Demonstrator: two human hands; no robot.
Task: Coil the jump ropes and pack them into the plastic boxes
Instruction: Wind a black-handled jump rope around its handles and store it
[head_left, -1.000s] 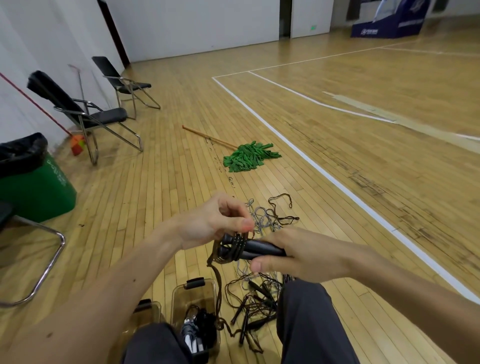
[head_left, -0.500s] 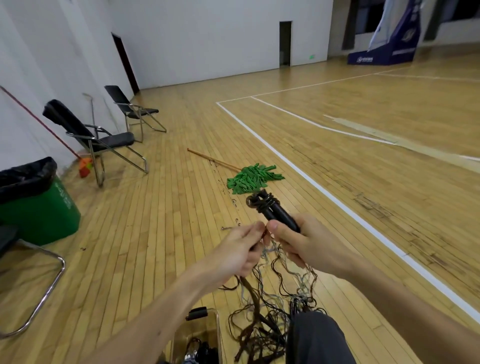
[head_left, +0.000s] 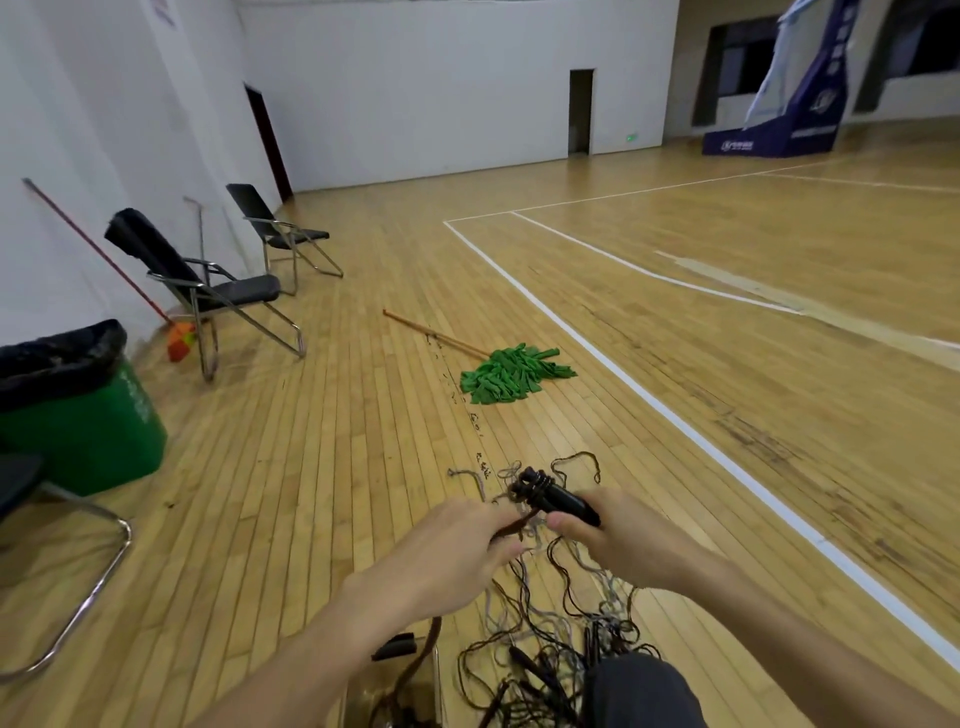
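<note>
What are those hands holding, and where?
Right hand grips the jump rope's black handles; left hand pinches its brown cord beside them.

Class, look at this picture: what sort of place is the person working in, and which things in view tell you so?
Most likely an indoor sports hall or school gym. The polished wooden floor carries white court lines, and a padded blue hoop base, probably for basketball, stands by the far wall.

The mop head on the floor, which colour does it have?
Green. The mop head shows clearly in the head view, lying beyond both hands.
</note>
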